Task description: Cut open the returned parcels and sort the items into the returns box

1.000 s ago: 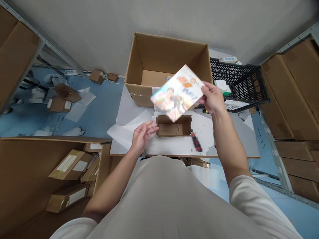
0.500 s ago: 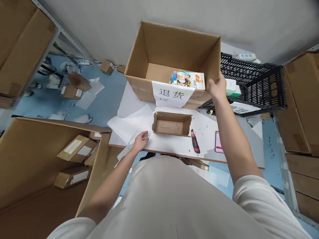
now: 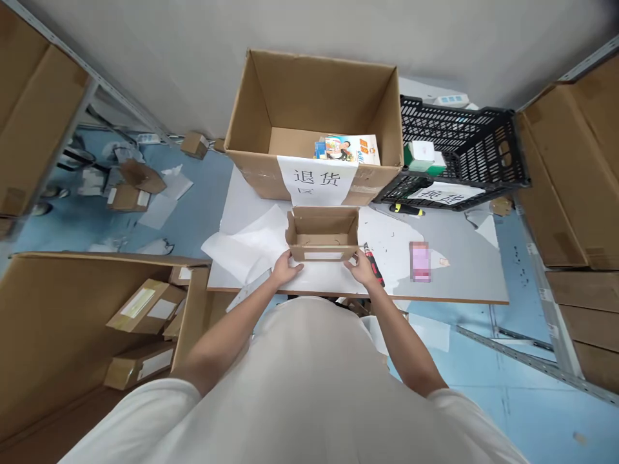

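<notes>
A small open cardboard box [image 3: 322, 248] is on the white table, tipped so that its near side with a white label shows. My left hand [image 3: 286, 270] grips its near left corner, fingers closed on the cardboard. At the near right corner my right hand [image 3: 362, 267] has hold of it too. A red and black utility knife [image 3: 375, 267] lies right beside my right hand. White sheet material [image 3: 246, 241] spreads to the left of the box. Just behind stands a large cardboard box [image 3: 258, 174] with a paper sign, holding several product packs [image 3: 353, 149].
A black plastic crate [image 3: 488, 145] with small cartons stands right of the large box. A yellow and black tool [image 3: 407, 210] and a phone [image 3: 420, 261] lie on the table [image 3: 474, 270]. A big carton [image 3: 58, 322] with parcels is at the left.
My right hand has let go of the large box and come down to the small box. My left hand has taken hold of the small box, which is now tilted.
</notes>
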Available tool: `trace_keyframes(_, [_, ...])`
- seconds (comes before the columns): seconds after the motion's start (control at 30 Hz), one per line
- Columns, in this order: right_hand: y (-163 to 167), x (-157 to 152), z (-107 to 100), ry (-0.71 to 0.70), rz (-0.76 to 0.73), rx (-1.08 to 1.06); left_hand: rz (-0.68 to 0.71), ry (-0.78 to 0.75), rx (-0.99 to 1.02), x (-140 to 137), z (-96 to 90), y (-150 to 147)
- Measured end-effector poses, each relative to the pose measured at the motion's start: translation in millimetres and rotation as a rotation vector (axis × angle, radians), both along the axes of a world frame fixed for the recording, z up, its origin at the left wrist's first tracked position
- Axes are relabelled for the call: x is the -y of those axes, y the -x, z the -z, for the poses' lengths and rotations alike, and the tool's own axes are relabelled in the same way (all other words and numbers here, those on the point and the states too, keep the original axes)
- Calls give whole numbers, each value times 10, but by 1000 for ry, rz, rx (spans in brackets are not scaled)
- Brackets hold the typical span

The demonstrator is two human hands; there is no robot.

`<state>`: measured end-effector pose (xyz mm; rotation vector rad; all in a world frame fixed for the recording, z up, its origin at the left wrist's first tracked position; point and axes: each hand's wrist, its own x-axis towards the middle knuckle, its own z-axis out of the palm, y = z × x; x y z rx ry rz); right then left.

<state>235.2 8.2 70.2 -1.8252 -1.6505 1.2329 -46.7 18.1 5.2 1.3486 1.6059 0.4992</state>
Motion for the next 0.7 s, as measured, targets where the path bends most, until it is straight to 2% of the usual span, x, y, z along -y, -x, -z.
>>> trace_keyframes(0.17, [19,127,89,-37,79,-35,-28,-169,65,160,-253,37])
trace_keyframes(0.27, [39,225,271,4,97,-62,-6,-110,17,183,-204,3])
trace_keyframes(0.37, [83,290,489,54,117,-56,9,-81,-49,159,-44,-28])
trace_keyframes(0.5, [161,298,674,-27,143,8,-2,-124,-39,113,120,-48])
trace_keyframes(0.63, [186,247,718,-103,156,9,16,-76,31,67,40,-64])
trace_keyframes(0.7, [160,230,728,-106,148,22,93,-99,-78,72,-85,-2])
